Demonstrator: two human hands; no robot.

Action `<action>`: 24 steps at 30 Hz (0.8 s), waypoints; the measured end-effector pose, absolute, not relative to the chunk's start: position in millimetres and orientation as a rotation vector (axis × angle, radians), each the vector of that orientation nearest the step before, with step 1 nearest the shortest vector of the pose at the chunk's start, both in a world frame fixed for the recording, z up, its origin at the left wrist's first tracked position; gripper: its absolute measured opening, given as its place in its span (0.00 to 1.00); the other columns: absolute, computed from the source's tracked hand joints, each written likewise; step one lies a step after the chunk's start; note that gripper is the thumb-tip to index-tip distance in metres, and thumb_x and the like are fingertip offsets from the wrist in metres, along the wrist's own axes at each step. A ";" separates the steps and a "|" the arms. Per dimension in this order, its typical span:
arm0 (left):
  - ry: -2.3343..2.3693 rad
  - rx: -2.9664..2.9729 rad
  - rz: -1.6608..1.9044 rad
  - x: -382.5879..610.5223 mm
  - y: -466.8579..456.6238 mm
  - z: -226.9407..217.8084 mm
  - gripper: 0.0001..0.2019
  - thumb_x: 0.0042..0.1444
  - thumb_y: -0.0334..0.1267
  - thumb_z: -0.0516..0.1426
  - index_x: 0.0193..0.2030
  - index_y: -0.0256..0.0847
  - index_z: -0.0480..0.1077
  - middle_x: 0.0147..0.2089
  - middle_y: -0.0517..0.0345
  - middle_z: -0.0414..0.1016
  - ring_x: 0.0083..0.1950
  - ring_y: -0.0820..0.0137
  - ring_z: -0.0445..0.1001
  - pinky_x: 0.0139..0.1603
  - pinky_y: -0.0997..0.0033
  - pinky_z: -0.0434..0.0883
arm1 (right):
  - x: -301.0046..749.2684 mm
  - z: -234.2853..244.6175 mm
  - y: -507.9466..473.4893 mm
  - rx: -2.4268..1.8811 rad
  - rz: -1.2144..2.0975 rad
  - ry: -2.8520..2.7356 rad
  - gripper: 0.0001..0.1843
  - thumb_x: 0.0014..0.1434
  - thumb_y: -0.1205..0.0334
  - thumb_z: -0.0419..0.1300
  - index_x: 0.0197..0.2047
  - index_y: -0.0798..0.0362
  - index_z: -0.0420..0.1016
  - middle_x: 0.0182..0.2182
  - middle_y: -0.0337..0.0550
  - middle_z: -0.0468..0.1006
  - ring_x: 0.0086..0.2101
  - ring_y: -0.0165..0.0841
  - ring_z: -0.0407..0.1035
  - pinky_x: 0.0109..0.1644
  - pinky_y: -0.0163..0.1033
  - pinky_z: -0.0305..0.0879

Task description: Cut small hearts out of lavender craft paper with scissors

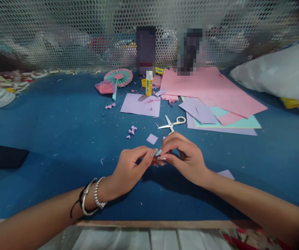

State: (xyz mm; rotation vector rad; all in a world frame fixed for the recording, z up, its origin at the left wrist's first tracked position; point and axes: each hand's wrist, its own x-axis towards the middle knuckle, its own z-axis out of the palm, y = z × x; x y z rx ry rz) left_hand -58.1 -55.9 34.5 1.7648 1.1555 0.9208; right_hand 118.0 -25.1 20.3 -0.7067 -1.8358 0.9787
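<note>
My left hand and my right hand meet at the fingertips over the front middle of the blue table. Both are closed in a pinch. Whatever lies between the fingers is too small and covered to name; a pale blue-green spot shows there, perhaps a fingernail. Just beyond the fingers lies a small lilac paper square, with a corner of another beside my right hand. White-handled scissors rest partly spread behind my right hand. Several tiny lilac paper hearts sit farther to the left.
A glue stick stands upright by a lilac sheet. Pleated paper fans lie at the back left. Pink sheets are stacked at the right, near a white bag. A dark flat object is at the left edge.
</note>
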 end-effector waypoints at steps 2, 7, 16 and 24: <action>1.133 1.767 0.897 -58.5 -55.4 34.0 0.12 0.61 0.34 0.49 0.34 0.37 0.73 0.31 0.60 0.77 0.31 0.77 0.72 0.35 0.80 0.67 | 118.5 19.1 -25.0 -0.738 0.999 -1.810 0.04 0.54 0.67 0.61 0.34 0.51 0.70 0.30 0.38 0.69 0.33 0.29 0.65 0.36 0.36 0.62; 1.171 1.878 0.881 -59.9 -53.7 33.5 0.10 0.59 0.34 0.52 0.31 0.36 0.72 0.27 0.61 0.73 0.29 0.77 0.70 0.33 0.80 0.64 | 119.6 19.6 -23.6 -0.729 0.999 -1.879 0.07 0.53 0.66 0.62 0.38 0.52 0.72 0.32 0.39 0.72 0.34 0.29 0.66 0.37 0.37 0.62; 1.090 2.124 0.898 -60.2 -54.7 29.3 0.10 0.60 0.32 0.49 0.32 0.35 0.70 0.25 0.60 0.68 0.28 0.76 0.65 0.30 0.78 0.62 | 120.0 17.5 -20.2 -0.655 0.983 -1.849 0.04 0.49 0.69 0.65 0.30 0.52 0.74 0.28 0.39 0.72 0.32 0.30 0.67 0.37 0.38 0.64; 1.083 2.172 0.868 -62.5 -53.7 28.3 0.11 0.60 0.32 0.47 0.32 0.36 0.69 0.27 0.58 0.70 0.30 0.75 0.66 0.33 0.76 0.64 | 118.7 20.5 -20.5 -0.772 1.136 -1.756 0.04 0.50 0.69 0.64 0.27 0.51 0.75 0.29 0.38 0.70 0.32 0.28 0.66 0.35 0.36 0.63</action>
